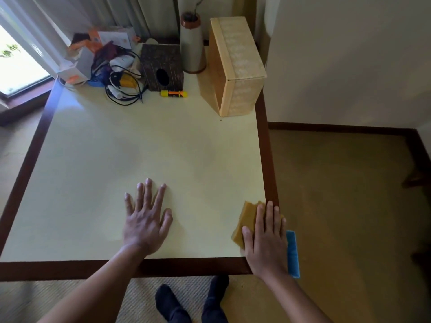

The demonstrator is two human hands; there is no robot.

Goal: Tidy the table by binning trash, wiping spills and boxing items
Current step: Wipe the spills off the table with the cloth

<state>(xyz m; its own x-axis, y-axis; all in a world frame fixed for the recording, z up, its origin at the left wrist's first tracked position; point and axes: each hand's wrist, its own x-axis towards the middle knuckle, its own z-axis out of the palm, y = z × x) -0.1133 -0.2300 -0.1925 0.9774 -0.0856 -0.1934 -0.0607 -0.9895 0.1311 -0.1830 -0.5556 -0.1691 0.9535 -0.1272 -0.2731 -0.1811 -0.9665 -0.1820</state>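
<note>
My right hand point(265, 236) presses flat, fingers straight, on a folded yellow-brown cloth point(245, 222) at the near right corner of the cream table point(140, 148). A blue strip point(293, 252) shows just past the table's right edge beside that hand. My left hand point(145, 220) lies flat on the tabletop with fingers spread, holding nothing. A yellow glue stick point(173, 93) lies on its side at the back of the table. A light wooden box point(235, 66) stands on its side at the back right, its open face turned left.
At the back left is a heap of small cartons, cables and chargers point(107, 64). A dark tissue box point(162, 67) and a tall white vase point(192, 43) stand behind the glue stick. The table has a dark brown rim point(263, 127). My feet point(191, 301) are below the near edge.
</note>
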